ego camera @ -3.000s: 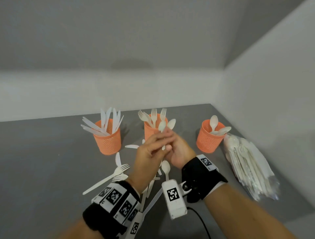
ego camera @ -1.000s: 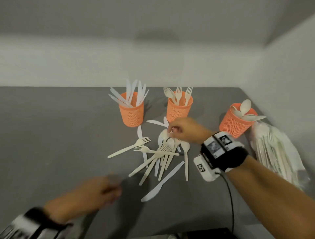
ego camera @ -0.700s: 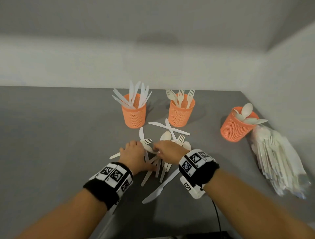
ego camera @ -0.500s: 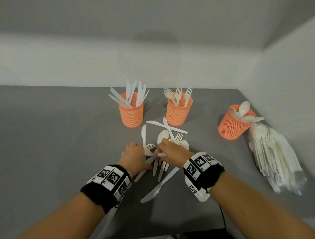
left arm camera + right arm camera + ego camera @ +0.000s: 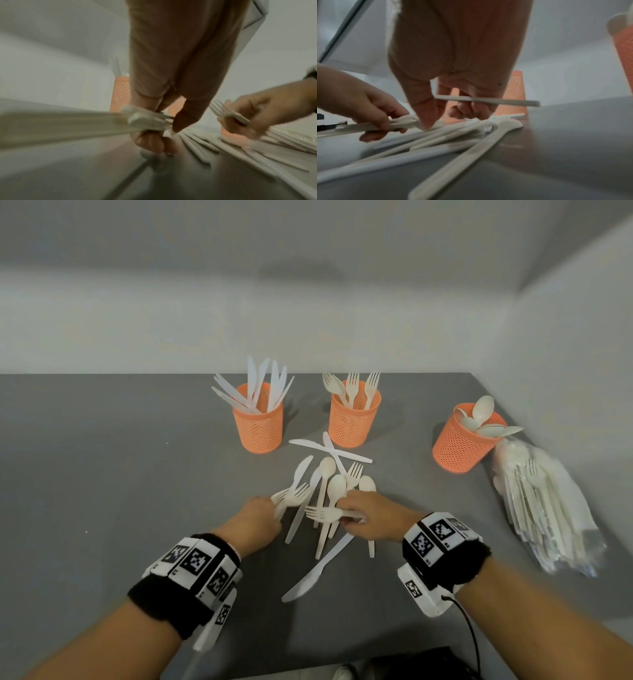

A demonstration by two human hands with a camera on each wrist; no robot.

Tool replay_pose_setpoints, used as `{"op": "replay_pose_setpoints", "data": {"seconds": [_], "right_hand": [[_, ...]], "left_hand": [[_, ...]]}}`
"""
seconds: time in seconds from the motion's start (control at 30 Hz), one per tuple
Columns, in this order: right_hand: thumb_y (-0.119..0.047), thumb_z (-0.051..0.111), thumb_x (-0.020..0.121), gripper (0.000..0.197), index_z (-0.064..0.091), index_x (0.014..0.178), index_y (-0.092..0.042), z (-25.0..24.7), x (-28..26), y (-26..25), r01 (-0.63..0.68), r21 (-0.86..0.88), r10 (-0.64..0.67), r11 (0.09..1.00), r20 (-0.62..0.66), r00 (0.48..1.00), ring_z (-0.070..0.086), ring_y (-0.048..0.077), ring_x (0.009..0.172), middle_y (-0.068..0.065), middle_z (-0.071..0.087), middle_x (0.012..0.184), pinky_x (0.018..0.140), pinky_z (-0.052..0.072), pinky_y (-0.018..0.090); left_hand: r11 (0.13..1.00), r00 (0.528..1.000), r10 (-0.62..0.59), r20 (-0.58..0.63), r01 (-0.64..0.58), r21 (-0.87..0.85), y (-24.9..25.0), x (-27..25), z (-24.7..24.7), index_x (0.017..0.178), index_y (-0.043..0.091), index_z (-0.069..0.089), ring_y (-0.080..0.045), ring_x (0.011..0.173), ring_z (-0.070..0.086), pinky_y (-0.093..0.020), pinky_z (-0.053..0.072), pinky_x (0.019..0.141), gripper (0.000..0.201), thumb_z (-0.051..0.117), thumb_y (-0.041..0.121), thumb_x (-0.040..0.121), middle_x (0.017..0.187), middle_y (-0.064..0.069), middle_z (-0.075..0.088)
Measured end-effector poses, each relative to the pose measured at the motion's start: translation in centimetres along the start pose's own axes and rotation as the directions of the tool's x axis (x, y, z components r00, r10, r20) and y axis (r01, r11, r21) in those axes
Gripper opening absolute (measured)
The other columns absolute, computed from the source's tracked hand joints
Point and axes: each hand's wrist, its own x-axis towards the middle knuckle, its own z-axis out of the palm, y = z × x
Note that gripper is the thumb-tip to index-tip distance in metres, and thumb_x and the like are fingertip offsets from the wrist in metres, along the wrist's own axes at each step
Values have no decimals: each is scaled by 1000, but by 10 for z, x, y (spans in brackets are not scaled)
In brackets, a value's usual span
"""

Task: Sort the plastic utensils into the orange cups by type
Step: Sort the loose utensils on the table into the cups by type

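Three orange mesh cups stand at the back of the grey table: the knife cup, the fork cup and the spoon cup. A loose pile of white utensils lies in front of them. My left hand grips two forks at the pile's left edge, their handles running back under the wrist. My right hand pinches one fork by its handle, held crosswise just above the pile, tines pointing left.
A clear bag of wrapped utensils lies at the right by the wall. A knife lies nearest me, and two crossed knives sit before the fork cup. The walls close off the back and right.
Both hands came down onto the pile. The left hand has gathered two forks and the right hand has lifted one fork out of the pile.
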Motion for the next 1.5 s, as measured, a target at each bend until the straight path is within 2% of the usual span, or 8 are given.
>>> {"op": "replay_pose_setpoints", "data": {"seconds": [0.17, 0.4, 0.73, 0.97, 1.13, 1.3, 1.4, 1.5], "right_hand": [[-19, 73, 77, 34, 65, 105, -2, 13, -6, -5, 25, -7, -25, 1000, 90, 996, 40, 10, 84, -16, 34, 79, 70, 30, 20], [-25, 57, 90, 34, 56, 117, -3, 20, -8, -13, 12, -261, 22, 965, 129, 991, 40, 22, 111, 10, 48, 117, 91, 32, 29], [-13, 42, 97, 35, 41, 132, -8, -12, -38, -6, -118, -204, 133, 972, 60, 989, 44, 24, 116, 10, 49, 130, 91, 32, 29], [-9, 36, 95, 2, 37, 95, -8, -12, -28, 22, -476, 223, 519, 851, -217, 827, 45, 24, 86, -1, 43, 77, 71, 31, 27], [-24, 44, 96, 39, 49, 118, 7, 1, -1, 25, -572, 476, 722, 668, -231, 652, 51, 29, 94, 22, 57, 118, 81, 39, 33], [-57, 66, 75, 50, 45, 76, -11, 8, 19, 15, -572, 457, 712, 682, -232, 663, 52, 17, 67, 1, 50, 73, 60, 39, 23], [-55, 72, 69, 80, 42, 121, -2, 11, 25, 10, -623, 370, 716, 689, -210, 666, 58, 25, 106, 11, 55, 115, 79, 43, 29], [-42, 70, 76, 71, 43, 124, 2, 12, 28, 10, -607, 368, 703, 704, -243, 668, 57, 30, 111, 16, 55, 123, 87, 47, 34]], "left_hand": [[994, 999, 35, -34, -38, -104, -2, -2, -11, 98, 2, 50, -26, 83, 50, -24, 34, 63, 14, 39, 9, 95, 97, -16, 54], [963, 979, -5, -205, -51, -266, 11, 32, -4, 108, -2, 56, -23, 86, 53, -26, 38, 72, 41, 61, 33, 88, 97, -13, 59], [996, 995, 2, -96, -10, -88, 18, 50, -5, 59, 10, 36, -20, 71, 46, -23, 32, 49, 39, 65, 27, 80, 62, -2, 40], [997, 994, 37, -106, -44, -61, 18, 47, 2, 109, -1, 58, -32, 99, 60, -28, 43, 74, 30, 57, 16, 85, 109, -18, 64], [996, 994, 31, -109, -40, -77, 18, 47, 3, 110, -6, 57, -34, 105, 58, -30, 43, 78, 27, 50, 9, 89, 114, -22, 62], [997, 992, 55, -116, -62, -53, 18, 48, 5, 116, -3, 55, -33, 109, 54, -32, 42, 88, 29, 40, 7, 94, 120, -23, 56], [997, 992, 61, -113, -66, -34, 21, 45, 6, 115, -6, 56, -32, 109, 55, -30, 42, 88, 31, 41, 14, 98, 118, -22, 58], [994, 993, 50, -111, -60, -93, 23, 42, 10, 117, -4, 54, -27, 104, 53, -30, 41, 88, 48, 55, 36, 91, 111, -17, 56]]}}
